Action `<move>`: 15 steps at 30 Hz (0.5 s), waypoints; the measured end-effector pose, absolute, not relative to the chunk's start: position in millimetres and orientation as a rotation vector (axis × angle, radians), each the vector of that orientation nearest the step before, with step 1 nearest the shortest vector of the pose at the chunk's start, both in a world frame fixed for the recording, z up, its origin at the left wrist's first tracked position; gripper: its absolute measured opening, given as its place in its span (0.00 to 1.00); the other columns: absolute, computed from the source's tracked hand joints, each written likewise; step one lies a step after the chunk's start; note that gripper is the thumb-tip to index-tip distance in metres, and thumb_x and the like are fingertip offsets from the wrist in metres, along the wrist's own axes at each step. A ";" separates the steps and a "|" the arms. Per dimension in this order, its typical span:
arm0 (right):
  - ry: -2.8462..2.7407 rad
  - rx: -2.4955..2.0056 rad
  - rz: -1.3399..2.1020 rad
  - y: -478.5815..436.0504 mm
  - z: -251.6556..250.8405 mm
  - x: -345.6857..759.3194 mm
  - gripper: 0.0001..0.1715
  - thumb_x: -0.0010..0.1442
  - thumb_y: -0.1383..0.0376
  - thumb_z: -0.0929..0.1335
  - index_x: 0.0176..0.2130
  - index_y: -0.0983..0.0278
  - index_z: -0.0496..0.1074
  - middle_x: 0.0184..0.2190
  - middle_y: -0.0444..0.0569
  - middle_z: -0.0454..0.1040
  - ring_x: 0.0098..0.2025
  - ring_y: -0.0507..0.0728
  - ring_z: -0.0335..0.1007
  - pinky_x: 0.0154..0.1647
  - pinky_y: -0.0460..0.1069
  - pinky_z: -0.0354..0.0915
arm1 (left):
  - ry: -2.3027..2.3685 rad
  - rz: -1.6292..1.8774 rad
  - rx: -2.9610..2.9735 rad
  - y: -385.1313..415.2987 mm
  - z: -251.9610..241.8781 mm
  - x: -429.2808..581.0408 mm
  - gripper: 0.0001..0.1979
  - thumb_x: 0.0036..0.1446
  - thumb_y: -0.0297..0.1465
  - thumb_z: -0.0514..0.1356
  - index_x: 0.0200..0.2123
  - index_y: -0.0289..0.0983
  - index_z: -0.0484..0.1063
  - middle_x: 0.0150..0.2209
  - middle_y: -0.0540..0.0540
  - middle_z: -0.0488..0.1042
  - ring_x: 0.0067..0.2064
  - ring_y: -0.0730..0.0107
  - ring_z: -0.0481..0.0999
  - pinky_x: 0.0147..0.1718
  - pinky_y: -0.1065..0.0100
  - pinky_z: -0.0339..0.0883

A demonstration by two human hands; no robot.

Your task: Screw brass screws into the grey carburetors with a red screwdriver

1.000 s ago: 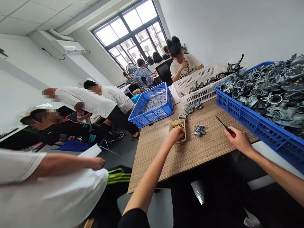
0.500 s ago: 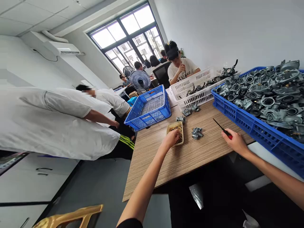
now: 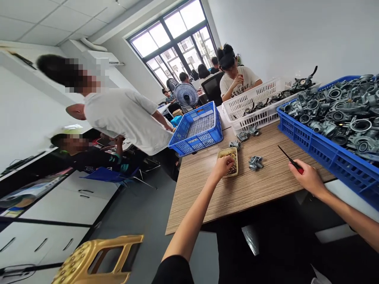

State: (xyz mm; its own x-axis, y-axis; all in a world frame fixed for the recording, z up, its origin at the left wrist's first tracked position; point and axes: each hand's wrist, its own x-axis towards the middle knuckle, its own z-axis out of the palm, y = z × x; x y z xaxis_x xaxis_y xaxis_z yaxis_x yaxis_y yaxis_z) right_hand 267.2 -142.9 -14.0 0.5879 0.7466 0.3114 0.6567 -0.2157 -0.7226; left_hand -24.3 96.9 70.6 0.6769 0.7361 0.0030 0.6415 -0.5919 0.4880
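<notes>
My left hand reaches into a small cream tray heaped with little brass-coloured parts. Its fingers are bent together at the heap, and whatever they pinch is too small to make out. In my right hand is a screwdriver with a red and black handle, its dark shaft pointing up and left above the table. Between the hands a grey metal carburetor lies on the wood. Several similar carburetors stand behind the tray.
A blue crate piled with carburetors borders the right side. Behind the table's work area are a white basket and another blue crate. A co-worker sits opposite; a person in white stands left, near a gold stool.
The view has swung left, so the table appears farther right. The standing person at left has moved away and shows more fully. My left hand stays at the tray, my right still grips the screwdriver.
</notes>
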 end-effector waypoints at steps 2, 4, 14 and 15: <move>-1.120 -1.939 0.126 -143.4 -12.9 266.6 0.24 0.64 0.44 0.64 0.40 0.59 0.77 0.30 0.53 0.81 0.34 0.66 0.80 0.34 0.53 0.67 | 1.085 0.284 2.448 95.7 68.6 -23.1 0.06 0.59 0.24 0.64 0.38 0.37 0.82 0.34 0.48 0.83 0.35 0.70 0.78 0.40 0.70 0.72; -1.121 -1.938 0.117 -143.7 -12.4 265.9 0.24 0.65 0.45 0.64 0.39 0.59 0.77 0.31 0.54 0.81 0.35 0.66 0.80 0.34 0.53 0.67 | 1.090 0.284 2.461 95.3 65.8 -22.3 0.07 0.59 0.22 0.64 0.38 0.37 0.82 0.35 0.48 0.83 0.35 0.70 0.79 0.40 0.70 0.72; -1.123 -1.954 0.118 -143.2 -14.5 266.5 0.25 0.65 0.44 0.64 0.41 0.60 0.78 0.31 0.53 0.82 0.35 0.66 0.79 0.35 0.53 0.66 | 1.084 0.283 2.517 96.2 56.9 -20.7 0.09 0.61 0.24 0.63 0.39 0.39 0.83 0.37 0.47 0.84 0.37 0.66 0.81 0.43 0.68 0.73; -1.128 -1.948 0.122 -143.4 -13.9 266.4 0.25 0.65 0.44 0.64 0.41 0.59 0.77 0.31 0.53 0.82 0.34 0.65 0.79 0.35 0.53 0.66 | 1.097 0.282 2.514 95.6 57.1 -20.6 0.08 0.61 0.24 0.63 0.39 0.39 0.83 0.36 0.47 0.84 0.37 0.66 0.81 0.43 0.68 0.73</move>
State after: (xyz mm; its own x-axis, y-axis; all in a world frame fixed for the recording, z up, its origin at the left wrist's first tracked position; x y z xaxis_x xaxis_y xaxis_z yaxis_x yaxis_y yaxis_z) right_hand 266.4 -143.4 -13.9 0.5869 0.7473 0.3116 0.6634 -0.2233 -0.7141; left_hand -20.6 95.6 57.1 0.6750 0.7372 0.0308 0.6605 -0.6224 0.4200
